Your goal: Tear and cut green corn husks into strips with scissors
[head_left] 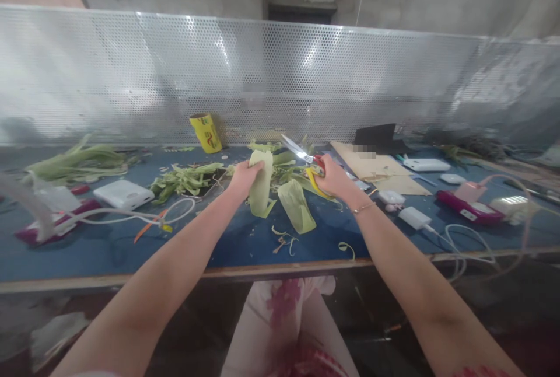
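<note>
A broad pale green husk [261,187] hangs upright from my left hand [245,177], its top edge pinched by the fingers. My right hand [331,175] is closed round the red and yellow handles of a pair of scissors [301,152]. The blades point up and left, apart from the husk. Below and between the hands, another wide husk piece [296,206] lies on the blue table [254,248]. Green strips [188,180] are heaped left of my left hand, and thin curled scraps [285,241] lie near the table's front.
At the back stands a yellow roll [206,133] before a perforated metal screen [175,73]. More husks [79,161], a white box [123,194] and a power strip [56,224] are at the left. Cardboard [371,164], chargers [415,218], cables and another power strip [470,209] lie at the right.
</note>
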### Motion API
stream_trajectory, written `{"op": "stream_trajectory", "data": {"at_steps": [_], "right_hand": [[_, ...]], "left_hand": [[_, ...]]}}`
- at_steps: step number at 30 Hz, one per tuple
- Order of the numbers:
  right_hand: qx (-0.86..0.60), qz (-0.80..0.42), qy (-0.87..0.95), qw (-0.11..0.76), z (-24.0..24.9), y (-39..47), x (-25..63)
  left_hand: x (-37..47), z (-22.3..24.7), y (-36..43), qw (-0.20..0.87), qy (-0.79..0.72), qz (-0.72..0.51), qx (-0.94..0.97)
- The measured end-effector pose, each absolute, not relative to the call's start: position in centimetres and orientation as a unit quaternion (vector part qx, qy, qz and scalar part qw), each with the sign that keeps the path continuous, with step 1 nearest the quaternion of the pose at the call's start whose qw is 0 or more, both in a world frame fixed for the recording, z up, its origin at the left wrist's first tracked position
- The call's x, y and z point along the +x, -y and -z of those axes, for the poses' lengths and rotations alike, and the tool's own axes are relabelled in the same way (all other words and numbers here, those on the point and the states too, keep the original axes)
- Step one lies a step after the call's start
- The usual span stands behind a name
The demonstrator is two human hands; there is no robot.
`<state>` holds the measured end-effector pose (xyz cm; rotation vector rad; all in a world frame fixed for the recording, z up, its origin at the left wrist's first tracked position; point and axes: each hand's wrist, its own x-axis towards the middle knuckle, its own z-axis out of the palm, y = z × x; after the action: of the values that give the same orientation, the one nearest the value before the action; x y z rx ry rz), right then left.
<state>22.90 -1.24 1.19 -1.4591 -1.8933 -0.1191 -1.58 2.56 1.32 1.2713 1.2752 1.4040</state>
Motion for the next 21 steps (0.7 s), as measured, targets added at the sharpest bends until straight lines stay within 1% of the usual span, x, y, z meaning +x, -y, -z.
{"op": "stream_trajectory", "data": {"at_steps": [5,9,15,21], "right_hand": [[-0.572,0.058,0.743,0.343,-0.8,1.3,22.8],[-0.568,0.043,0.765,0.302,-1.4,2.0,22.8],[-0.545,0.031,0.796,0.262,-1.6,2.4,22.5],[-0.531,0.000,0.806,0.263,-1.6,2.4,22.6]], "left_hand": [[-1.9,-0.9,-3.1,0.348,-0.538,-0.533,0.553],[-2.0,-1.0,-2.9,0.331,-0.549,-0.510,0.573],[-1.7,-1.3,-2.2,0.381,-0.534,-0.485,0.579],[-1.4,-1.9,-1.4,0.452,-0.511,-0.492,0.541]]}}
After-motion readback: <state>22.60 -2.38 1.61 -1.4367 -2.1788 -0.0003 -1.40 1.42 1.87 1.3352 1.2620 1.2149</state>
